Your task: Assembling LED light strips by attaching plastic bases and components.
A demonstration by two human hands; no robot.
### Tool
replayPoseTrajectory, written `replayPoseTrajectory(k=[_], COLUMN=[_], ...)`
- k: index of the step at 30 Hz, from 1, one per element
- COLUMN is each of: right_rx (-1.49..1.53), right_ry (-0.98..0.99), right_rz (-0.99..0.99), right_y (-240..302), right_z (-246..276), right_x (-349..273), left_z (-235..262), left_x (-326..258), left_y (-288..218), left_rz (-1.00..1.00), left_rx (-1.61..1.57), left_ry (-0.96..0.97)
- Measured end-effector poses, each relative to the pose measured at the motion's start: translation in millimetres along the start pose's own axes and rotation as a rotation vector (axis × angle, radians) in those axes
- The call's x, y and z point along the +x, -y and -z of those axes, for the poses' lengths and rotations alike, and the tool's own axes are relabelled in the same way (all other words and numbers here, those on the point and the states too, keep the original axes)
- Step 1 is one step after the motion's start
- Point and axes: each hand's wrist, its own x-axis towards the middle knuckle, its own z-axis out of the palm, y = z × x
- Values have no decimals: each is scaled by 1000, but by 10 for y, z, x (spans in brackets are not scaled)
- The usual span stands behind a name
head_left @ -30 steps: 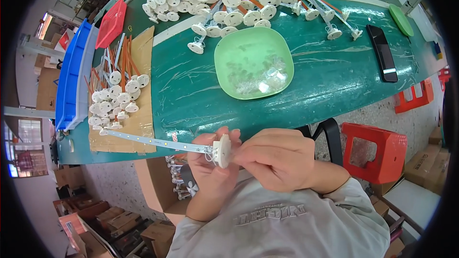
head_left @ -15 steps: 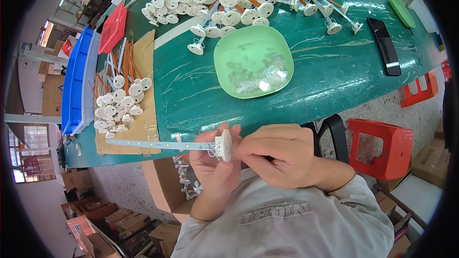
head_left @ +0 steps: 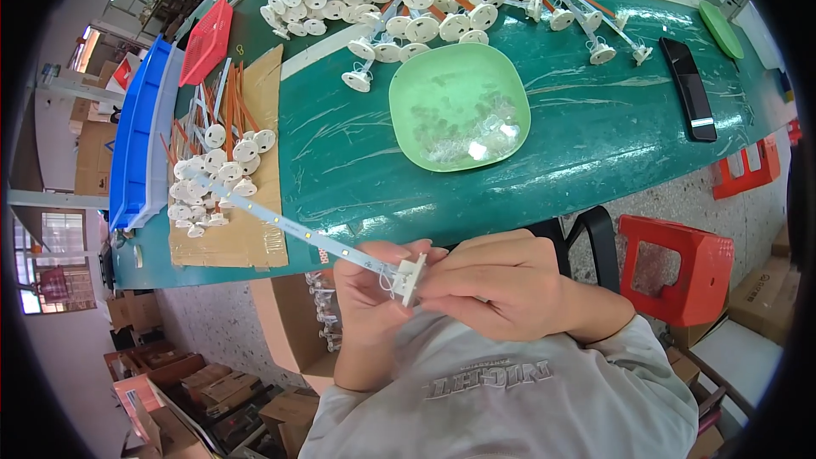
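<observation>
My left hand point(head_left: 374, 297) is closed around the end of an LED light strip point(head_left: 285, 223), a pale narrow bar with small yellow chips. A round white cap point(head_left: 411, 279) with thin wires sits at that end, near the thumb. The strip slants up to the far left, its tip over a pile of similar pieces. My right hand point(head_left: 497, 285) is pinched at the cap's outer face; whatever its fingertips hold is hidden. A green bowl point(head_left: 408, 132) of small clear pieces point(head_left: 480, 136) stands beyond my hands.
Capped strips point(head_left: 217, 174) lie on cardboard point(head_left: 268, 238) at the left, and many more capped strips point(head_left: 421, 30) across the table's far side. A blue tray point(head_left: 140, 132) and red basket point(head_left: 206, 41) stand left. A black phone point(head_left: 688, 89) lies right; a red stool point(head_left: 671, 268) stands beyond the edge.
The strip has swung from nearly level to slanting, its far tip rising toward the pile. The cap has tilted with it, and both hands remain at the cap.
</observation>
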Motion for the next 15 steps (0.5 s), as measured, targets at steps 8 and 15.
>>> replayPoseTrajectory(k=[8, 15], right_rx=[-156, -219], right_ry=[-173, -247], right_rz=[33, 72], right_y=[32, -20], right_z=[-148, -182], right_x=[-122, -120], left_z=[-222, -198], left_x=[-69, -19], left_y=[253, 318], left_rz=[-205, -187], left_rx=[-3, -43], left_ry=[-168, -164])
